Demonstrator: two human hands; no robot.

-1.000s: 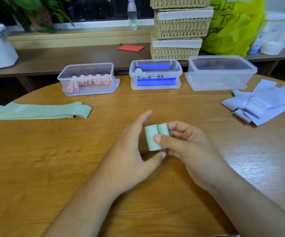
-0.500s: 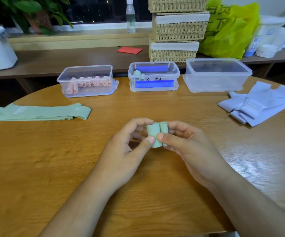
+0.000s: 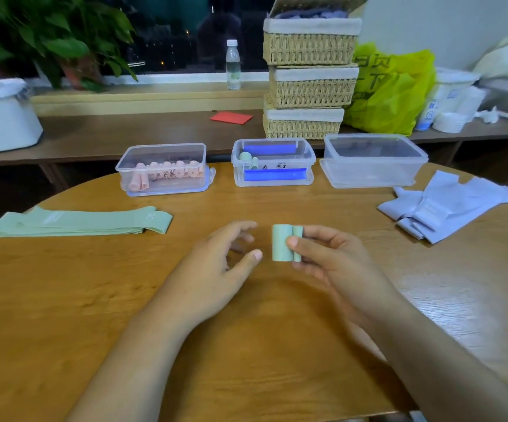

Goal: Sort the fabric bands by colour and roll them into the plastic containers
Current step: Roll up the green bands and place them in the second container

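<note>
My right hand (image 3: 331, 257) pinches a rolled green band (image 3: 280, 247) above the middle of the round wooden table (image 3: 63, 300). My left hand (image 3: 216, 266) hovers just left of the roll, fingers loosely curled, touching nothing. A stack of flat green bands (image 3: 76, 222) lies at the left. Lilac bands (image 3: 447, 208) lie in a heap at the right. At the far edge stand three clear containers: the left one (image 3: 162, 169) holds pink rolls, the middle one (image 3: 272, 162) holds green rolls and blue strips, the right one (image 3: 373, 161) looks empty.
Behind the table runs a low wooden bench (image 3: 124, 132) with stacked wicker baskets (image 3: 310, 74), a yellow-green plastic bag (image 3: 392, 92), a water bottle (image 3: 233, 64), a red card (image 3: 231, 117), a white bin (image 3: 0, 114) and a plant (image 3: 48, 35).
My left hand has let go of the green roll and drawn slightly left. My right hand keeps the roll. The view has tilted up a little.
</note>
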